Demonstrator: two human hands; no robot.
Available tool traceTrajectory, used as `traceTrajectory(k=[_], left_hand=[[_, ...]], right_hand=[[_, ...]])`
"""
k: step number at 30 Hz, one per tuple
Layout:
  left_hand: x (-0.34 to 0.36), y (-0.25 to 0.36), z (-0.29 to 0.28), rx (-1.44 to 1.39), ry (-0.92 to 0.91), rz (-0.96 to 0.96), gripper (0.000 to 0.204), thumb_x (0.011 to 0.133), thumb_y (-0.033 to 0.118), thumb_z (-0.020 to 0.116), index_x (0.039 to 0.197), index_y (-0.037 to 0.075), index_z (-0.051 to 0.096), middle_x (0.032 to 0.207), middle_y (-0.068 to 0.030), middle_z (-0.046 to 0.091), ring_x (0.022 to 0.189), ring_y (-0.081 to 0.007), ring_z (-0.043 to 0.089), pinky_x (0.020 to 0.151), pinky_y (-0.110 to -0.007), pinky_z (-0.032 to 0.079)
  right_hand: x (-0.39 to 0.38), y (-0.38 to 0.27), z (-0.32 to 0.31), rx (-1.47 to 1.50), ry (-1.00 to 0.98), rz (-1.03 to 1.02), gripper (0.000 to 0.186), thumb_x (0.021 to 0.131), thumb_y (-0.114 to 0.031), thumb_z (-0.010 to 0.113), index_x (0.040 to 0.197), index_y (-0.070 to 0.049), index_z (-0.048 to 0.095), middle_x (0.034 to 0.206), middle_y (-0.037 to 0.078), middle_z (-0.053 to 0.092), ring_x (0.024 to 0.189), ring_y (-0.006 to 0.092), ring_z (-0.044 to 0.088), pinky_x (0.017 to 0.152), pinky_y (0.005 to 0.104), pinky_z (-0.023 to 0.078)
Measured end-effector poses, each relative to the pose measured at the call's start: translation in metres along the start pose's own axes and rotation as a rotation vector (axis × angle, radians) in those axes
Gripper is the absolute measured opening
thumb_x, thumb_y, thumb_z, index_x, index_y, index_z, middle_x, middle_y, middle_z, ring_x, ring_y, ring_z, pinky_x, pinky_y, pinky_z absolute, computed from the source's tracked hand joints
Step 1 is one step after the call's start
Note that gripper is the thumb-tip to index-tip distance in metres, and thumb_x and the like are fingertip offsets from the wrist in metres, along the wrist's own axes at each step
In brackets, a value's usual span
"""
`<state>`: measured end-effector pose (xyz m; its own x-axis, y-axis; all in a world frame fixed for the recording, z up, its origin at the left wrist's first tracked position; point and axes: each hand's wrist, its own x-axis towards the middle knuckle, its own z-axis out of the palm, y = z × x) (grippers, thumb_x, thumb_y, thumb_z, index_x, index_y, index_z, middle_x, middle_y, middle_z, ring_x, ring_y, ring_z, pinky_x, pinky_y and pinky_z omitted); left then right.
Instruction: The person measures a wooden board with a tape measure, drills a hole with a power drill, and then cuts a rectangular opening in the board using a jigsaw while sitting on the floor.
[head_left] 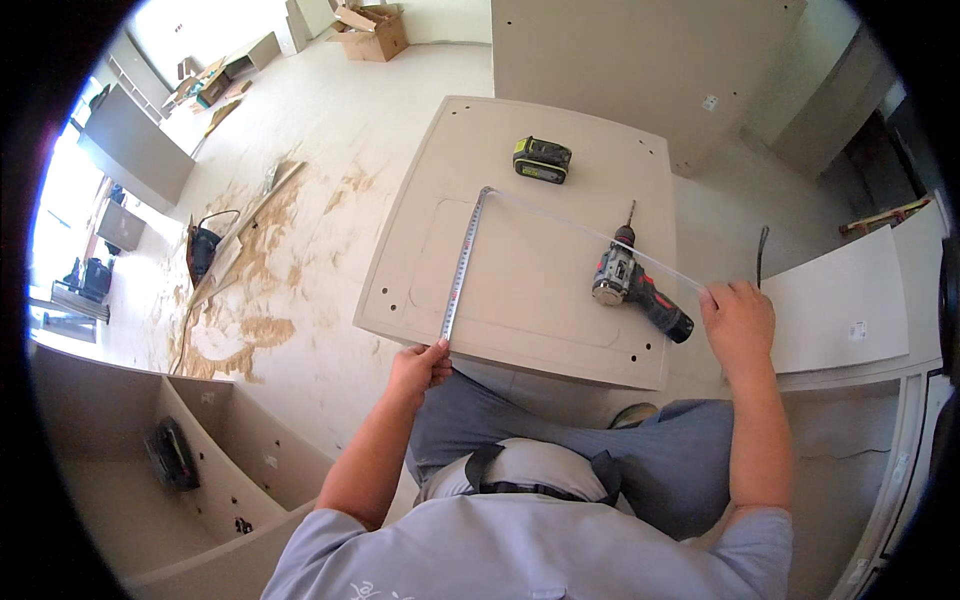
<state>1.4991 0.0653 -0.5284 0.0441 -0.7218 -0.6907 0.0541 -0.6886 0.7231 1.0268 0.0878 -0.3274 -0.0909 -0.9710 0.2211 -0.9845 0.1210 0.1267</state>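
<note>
Measuring tape [462,270]: lies across the upper face of a beige panel [540,325], bent sharply toward the panel's far left part. One stretch, with its graduations in view, runs from the bend back to the near left edge; the other, pale and thin, runs rightward past the right edge.

Left hand [420,368]: at the panel's near left edge, thumb and fingers pinching the marked stretch, which extends away from the fingertips.

Right hand [738,322]: just beyond the panel's right edge, fingers curled and closed on the pale stretch, which reaches the hand from its left (the exact contact of the thumb is not discernible).

Cordless drill [622,277]: rests on its side on the panel, bit pointing away from the person, the pale stretch crossing above it near the chuck. Battery pack [542,160], black and green: on the panel, beyond the bend and to its right. Dark holes appear near the panel's corners.

Surroundings: pale floor [390,110] with brown powdery patches at left; black power tool [203,250] on that floor; open cabinet carcass [240,430] at lower left; cardboard box [372,40] at the far side.
</note>
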Motion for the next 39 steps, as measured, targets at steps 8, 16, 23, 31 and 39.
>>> traceTrajectory(k=[8,16,23,31,39], left_hand=[[-0.007,0.005,0.004,-0.027,-0.007,0.008,0.036,0.099,0.036,0.074,0.092,0.001,0.068,0.080,-0.0067,0.068,0.068,-0.0163,0.064,0.059,-0.028,0.049],[-0.014,0.011,0.008,-0.027,0.003,-0.008,0.035,0.100,0.035,0.074,0.091,0.002,0.066,0.079,-0.0058,0.066,0.066,-0.0154,0.062,0.057,-0.028,0.048],[-0.010,0.003,0.003,-0.039,-0.004,0.016,0.036,0.098,0.036,0.076,0.091,0.002,0.067,0.080,-0.0069,0.067,0.065,-0.0158,0.063,0.056,-0.028,0.047],[-0.009,0.003,0.003,0.034,0.016,0.016,0.036,0.098,0.041,0.075,0.095,0.006,0.069,0.082,-0.0049,0.069,0.069,-0.0157,0.066,0.061,-0.028,0.050],[-0.009,0.003,0.007,0.016,0.017,0.029,0.035,0.099,0.038,0.074,0.092,0.005,0.068,0.080,-0.0050,0.068,0.067,-0.0159,0.064,0.060,-0.029,0.050]], right_hand=[[0.006,-0.013,-0.001,-0.011,0.025,-0.026,0.027,0.098,-0.035,0.065,0.093,-0.011,0.076,0.091,0.012,0.067,0.092,0.0335,0.067,0.081,0.0498,0.052],[0.003,-0.016,-0.005,-0.008,-0.021,-0.028,0.026,0.098,-0.034,0.065,0.095,-0.011,0.076,0.090,0.012,0.067,0.093,0.0324,0.066,0.082,0.0492,0.051],[-0.003,-0.017,-0.005,0.011,0.008,-0.037,0.026,0.098,-0.034,0.065,0.094,-0.010,0.076,0.090,0.012,0.067,0.092,0.0331,0.067,0.082,0.0492,0.051],[-0.004,-0.016,-0.003,0.030,0.033,-0.044,0.027,0.098,-0.034,0.065,0.091,-0.010,0.075,0.089,0.012,0.067,0.090,0.0330,0.067,0.080,0.0495,0.052],[-0.005,-0.012,-0.004,0.035,0.006,-0.039,0.026,0.096,-0.034,0.068,0.091,-0.009,0.074,0.088,0.012,0.066,0.089,0.0334,0.067,0.079,0.0501,0.053]])
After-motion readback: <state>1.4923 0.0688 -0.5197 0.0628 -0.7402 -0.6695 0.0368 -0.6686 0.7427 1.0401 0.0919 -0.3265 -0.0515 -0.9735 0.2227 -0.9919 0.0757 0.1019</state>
